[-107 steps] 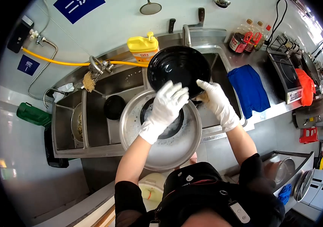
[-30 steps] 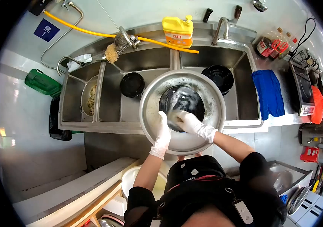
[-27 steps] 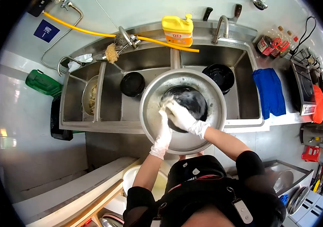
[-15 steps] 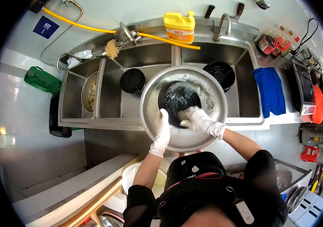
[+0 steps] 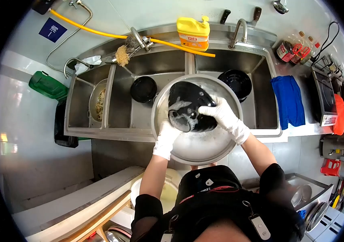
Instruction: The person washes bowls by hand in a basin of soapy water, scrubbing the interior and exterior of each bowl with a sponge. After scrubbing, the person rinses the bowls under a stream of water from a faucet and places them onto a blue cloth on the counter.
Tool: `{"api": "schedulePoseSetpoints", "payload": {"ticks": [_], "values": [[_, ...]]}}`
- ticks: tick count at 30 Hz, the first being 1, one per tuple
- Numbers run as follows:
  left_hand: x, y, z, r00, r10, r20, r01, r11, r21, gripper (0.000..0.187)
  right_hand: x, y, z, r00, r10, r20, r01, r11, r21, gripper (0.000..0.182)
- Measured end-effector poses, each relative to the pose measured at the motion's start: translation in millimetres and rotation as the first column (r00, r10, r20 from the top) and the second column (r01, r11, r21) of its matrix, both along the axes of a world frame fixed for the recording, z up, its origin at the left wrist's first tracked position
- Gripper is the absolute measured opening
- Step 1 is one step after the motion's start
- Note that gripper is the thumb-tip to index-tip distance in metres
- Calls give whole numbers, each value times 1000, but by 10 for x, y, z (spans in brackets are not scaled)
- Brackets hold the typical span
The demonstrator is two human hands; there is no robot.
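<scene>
A wet black bowl [image 5: 192, 101] with streaks of suds is tilted over a wide metal basin [image 5: 204, 151], its underside partly facing me. My right hand [image 5: 222, 115], in a white glove, grips the bowl's right side, with the thumb lying across the black surface. At the lower left, my left hand [image 5: 167, 135], also gloved, holds the bowl's edge; some of its fingers are hidden behind the bowl. Cloudy, soapy water shows in the basin, which sits over the front rim of the sink.
Black bowls stand in the middle sink [image 5: 143, 89] and the right sink [image 5: 235, 84]. A pan with food scraps [image 5: 98, 101] is in the left sink. Behind are a yellow detergent jug [image 5: 193, 34], a yellow hose [image 5: 87, 28] and a tap [image 5: 242, 30]. A blue cloth [image 5: 288, 99] lies right.
The bowl has been lifted and turned from lying face-up in the basin to a tilt. My right hand has gone from rubbing inside it to gripping its right side.
</scene>
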State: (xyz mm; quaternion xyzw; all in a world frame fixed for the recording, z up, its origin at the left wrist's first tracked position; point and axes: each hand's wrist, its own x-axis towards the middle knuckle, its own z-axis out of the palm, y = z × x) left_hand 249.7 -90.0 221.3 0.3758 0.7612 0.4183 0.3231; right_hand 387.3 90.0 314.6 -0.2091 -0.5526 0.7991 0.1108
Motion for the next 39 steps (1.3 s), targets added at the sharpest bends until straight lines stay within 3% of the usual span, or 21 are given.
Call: {"api": "schedulePoseSetpoints", "payload": {"ticks": [2, 3, 4, 5, 7, 9, 10, 11, 13, 15, 17, 19, 21, 22, 24, 27, 29, 31, 33, 36, 39], "values": [[-20, -19, -1, 996, -77, -45, 71, 988, -137, 53, -40, 106, -160, 995, -98, 5, 98, 995, 17, 41], [-13, -6, -148, 723, 47, 689, -239, 953, 186, 48, -74, 173, -251, 987, -150, 58, 144, 985, 96, 44], [-17, -12, -291, 24, -182, 983, -638, 754, 155, 44, -98, 216, -349, 974, -208, 85, 201, 976, 87, 46], [-22, -39, -259, 23, -181, 983, -637, 756, 154, 44, -131, 243, -419, 958, -265, 112, 257, 963, 79, 49], [-34, -134, -18, 57, -226, 972, -685, 700, 203, 40, -152, 350, -900, 930, -331, 160, 259, 898, 356, 41], [-42, -180, 154, 122, -139, 983, -682, 707, 185, 34, -97, 360, -1064, 931, -320, 177, -53, 362, 931, 26], [-106, -229, -26, 220, -6, 976, -744, 646, 172, 29, -95, 349, -1219, 962, -271, 32, -1, 114, 993, 17], [-116, -217, 26, 300, 134, 944, -799, 577, 172, 24, -76, 338, -1246, 963, -268, 31, 0, 114, 993, 17], [-70, -215, 134, 324, 178, 929, -821, 542, 182, 16, -44, 340, -1286, 892, -185, 412, -408, 59, 911, 15], [8, -130, 389, 461, 200, 864, -780, 557, 287, 15, -55, 358, -1078, 952, -210, 221, -33, 651, 759, 8], [-15, -118, 287, 512, 234, 826, -773, 545, 324, 15, -81, 216, -529, 948, -262, 179, 116, 811, 573, 8], [44, -82, 244, 554, 267, 788, -760, 548, 349, 15, -116, -8, -52, 965, -169, -199, 261, 684, 682, 13], [126, 49, 376, 655, 347, 671, -702, 607, 372, 16, -169, -183, 140, 929, 56, -366, 320, 375, 870, 27], [183, 101, 477, 717, 372, 590, -649, 666, 368, 18, -251, -319, 123, 944, 121, -307, 266, 271, 925, 31], [328, 267, 624, 709, 468, 527, -699, 565, 439, 21, -347, -507, 159, 975, 152, -160, 167, -35, 985, 37], [339, 174, 649, 741, 435, 512, -664, 593, 456, 25, -458, -215, 218, 976, 3, -220, 219, 32, 975, 38], [359, 136, 619, 714, 461, 526, -693, 572, 439, 25, -536, 149, 78, 963, 29, -269, 207, 564, 799, 38], [345, 146, 605, 653, 485, 581, -747, 540, 388, 26, -518, 212, 9, 978, -52, -202, 185, 663, 726, 36], [324, 188, 623, 669, 488, 561, -736, 542, 406, 26, -438, -68, 213, 980, -13, -196, 194, 239, 952, 41], [312, 229, 729, 711, 420, 564, -691, 568, 447, 27, -389, -375, 354, 988, 130, -89, 98, -63, 993, 41], [109, 63, 571, 776, 435, 457, -625, 626, 467, 26, -423, -17, 499, 992, 36, -121, 115, 132, 985, 41]]}}
